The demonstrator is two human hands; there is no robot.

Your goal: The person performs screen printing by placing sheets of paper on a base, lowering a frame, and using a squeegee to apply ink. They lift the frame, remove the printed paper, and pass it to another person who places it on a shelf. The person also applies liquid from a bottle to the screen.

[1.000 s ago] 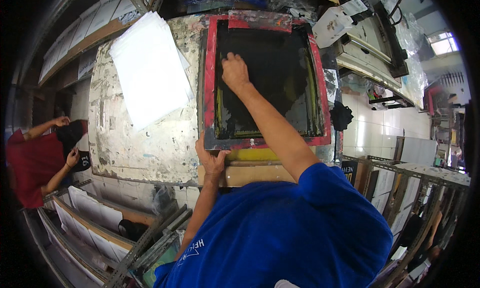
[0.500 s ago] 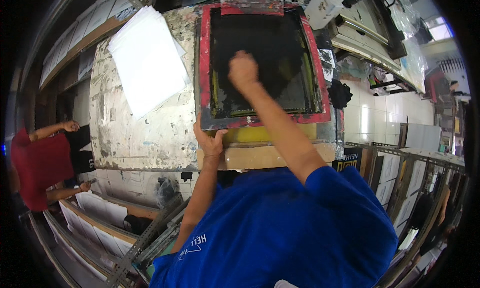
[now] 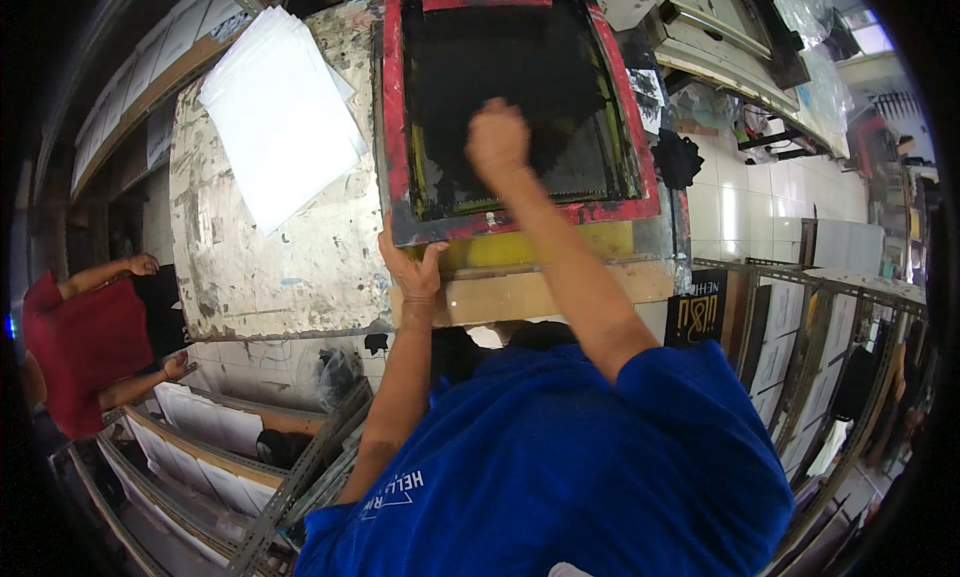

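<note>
A screen-printing frame [image 3: 393, 127] with red, ink-smeared edges lies on the table in front of me. Its mesh [image 3: 480, 52] is covered with black ink, thinner and greyer toward the near side. My left hand [image 3: 410, 268] grips the frame's near left corner, thumb and fingers on either side of it. Over the middle of the mesh is my right hand [image 3: 498, 143], closed like a fist and slightly blurred; whatever it may hold is hidden. Below the frame's near edge show a yellow strip [image 3: 510, 247] and a light wooden board [image 3: 485, 295].
A fanned stack of white sheets [image 3: 285, 117] lies on the paint-spotted table [image 3: 270, 292], left of the frame. Crumpled black cloth [image 3: 678, 160] is at the right. Racks [image 3: 215, 457] stand behind on both sides. A person in a red shirt [image 3: 85, 342] is at far left.
My right hand has shifted slightly nearer and to the right over the mesh. My left hand keeps its hold on the frame corner. The whole view has moved a little.
</note>
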